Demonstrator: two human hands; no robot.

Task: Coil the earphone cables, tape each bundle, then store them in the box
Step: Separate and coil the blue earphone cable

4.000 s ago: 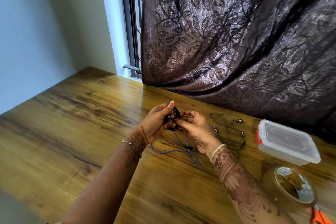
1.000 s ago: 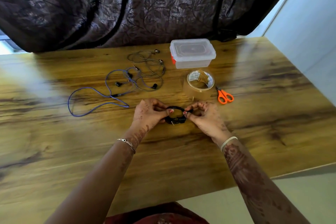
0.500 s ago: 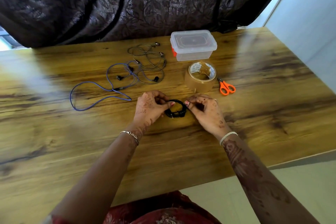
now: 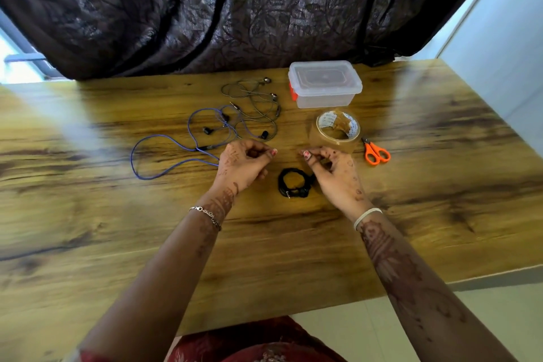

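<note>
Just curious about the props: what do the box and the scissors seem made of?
Box: translucent plastic, probably; its inside shows dimly through lid and walls. Scissors: handles look like glossy orange plastic; the blades are too small to judge.

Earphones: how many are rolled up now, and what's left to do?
Done: one, the black earphone coil lies wound on the table. In hand: nothing; the left hand and right hand hover by it, fingers loosely curled. Left: no tape shows on that coil; the tape roll and scissors lie untouched. The blue earphones and grey earphones lie loose, and the box has its lid on.
</note>
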